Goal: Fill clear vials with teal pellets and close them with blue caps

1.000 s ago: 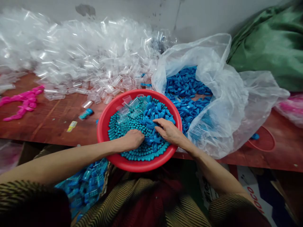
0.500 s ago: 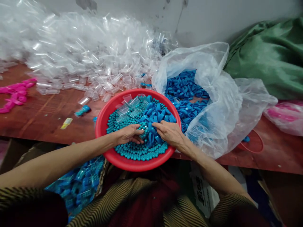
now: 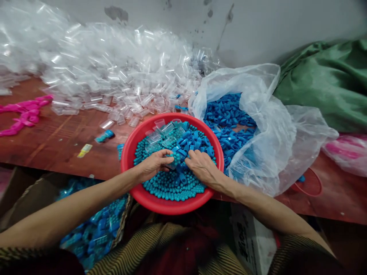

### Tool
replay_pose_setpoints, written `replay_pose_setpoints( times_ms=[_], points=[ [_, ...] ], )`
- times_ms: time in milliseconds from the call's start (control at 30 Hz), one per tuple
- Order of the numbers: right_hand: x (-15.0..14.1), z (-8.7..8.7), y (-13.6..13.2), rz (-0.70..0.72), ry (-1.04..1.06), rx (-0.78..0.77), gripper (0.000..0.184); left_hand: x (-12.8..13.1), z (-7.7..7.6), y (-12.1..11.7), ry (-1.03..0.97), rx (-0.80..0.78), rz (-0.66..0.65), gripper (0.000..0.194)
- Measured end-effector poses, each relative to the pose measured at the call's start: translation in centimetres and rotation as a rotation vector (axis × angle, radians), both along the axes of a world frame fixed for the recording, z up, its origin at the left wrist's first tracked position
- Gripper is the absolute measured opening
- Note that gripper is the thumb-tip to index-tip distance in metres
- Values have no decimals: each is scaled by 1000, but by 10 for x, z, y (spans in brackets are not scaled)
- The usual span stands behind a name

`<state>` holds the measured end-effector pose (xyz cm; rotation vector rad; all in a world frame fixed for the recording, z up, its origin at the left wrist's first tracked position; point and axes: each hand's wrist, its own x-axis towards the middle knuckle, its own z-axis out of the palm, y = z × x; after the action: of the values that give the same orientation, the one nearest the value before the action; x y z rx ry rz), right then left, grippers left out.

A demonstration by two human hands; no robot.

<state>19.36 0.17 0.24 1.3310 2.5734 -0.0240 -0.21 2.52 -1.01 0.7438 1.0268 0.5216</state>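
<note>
My left hand (image 3: 156,164) is closed around a small clear plastic tube (image 3: 174,160) filled with teal beads, held over the red basin (image 3: 128,179). Close beside it, my right hand (image 3: 202,168) has its fingers curled together at the blue plastic caps (image 3: 189,140); its fingertips are hidden, so what they pinch does not show. Loose teal beads (image 3: 174,193) cover the bottom of the basin. Several empty clear tubes (image 3: 155,137) lie on the beads at the basin's far left.
A large heap of clear tubes (image 3: 114,68) covers the back of the red table (image 3: 65,133). At right, a plastic bag (image 3: 266,130) spills blue caps. Pink pieces (image 3: 28,114) lie at far left. Below, a cardboard box (image 3: 34,198) holds filled blue-capped tubes (image 3: 97,225).
The whole view has shifted slightly, so things sit lower and to the right. My right hand's fingers have curled in more among the blue caps; my left hand still holds the bead-filled tube.
</note>
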Motion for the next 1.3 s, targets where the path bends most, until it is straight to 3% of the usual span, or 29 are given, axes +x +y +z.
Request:
replay_pose_setpoints(
  times_ms=[167, 233, 300, 433, 500, 600, 833, 1033, 1300],
  points=[
    [6, 17, 6, -67, 182, 324, 17, 1, 4, -8, 78, 271, 27, 29],
    [5, 18, 10, -114, 361, 340, 18, 5, 6, -10, 92, 315, 18, 28],
    [1, 15, 13, -173, 618, 172, 22, 8, 7, -11, 85, 303, 21, 28],
    [-5, 3, 16, -249, 1050, -392, 29, 9, 10, -12, 70, 307, 2, 30],
    [-5, 0, 17, -284, 1123, -532, 30, 7, 11, -12, 70, 302, -20, 33],
    [-4, 0, 15, -326, 1150, -625, 33, 6, 10, -12, 55, 329, -38, 39],
    [-9, 5, 10, -178, 957, -230, 33, 9, 7, -15, 33, 445, 32, 36],
    [-10, 13, 10, -203, 1008, -314, 33, 10, 9, -18, 80, 473, 70, 54],
    [-17, 4, 3, -262, 1042, -169, 33, 14, 10, -22, 72, 416, 110, 54]
  ],
)
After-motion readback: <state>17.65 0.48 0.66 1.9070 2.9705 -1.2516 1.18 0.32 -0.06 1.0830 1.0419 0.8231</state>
